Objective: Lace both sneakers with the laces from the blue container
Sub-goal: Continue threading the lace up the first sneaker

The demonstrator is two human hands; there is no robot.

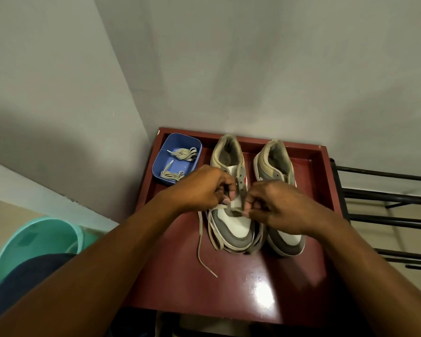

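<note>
A beige lace is pinched between the curled fingers of the left hand and the right hand over a grey-and-white sneaker (its pair alongside) on a red table; spare laces lie in the blue container.

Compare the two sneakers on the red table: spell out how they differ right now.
The left sneaker has a lace across its lowest eyelets. The right sneaker shows none, though the right hand hides its middle. Lace ends trail on the table round the left sneaker's toe, none by the right sneaker. The left hand and right hand work on the left sneaker, pinching its lace. Both sneakers are grey, white and tan, toes toward the person.
</note>
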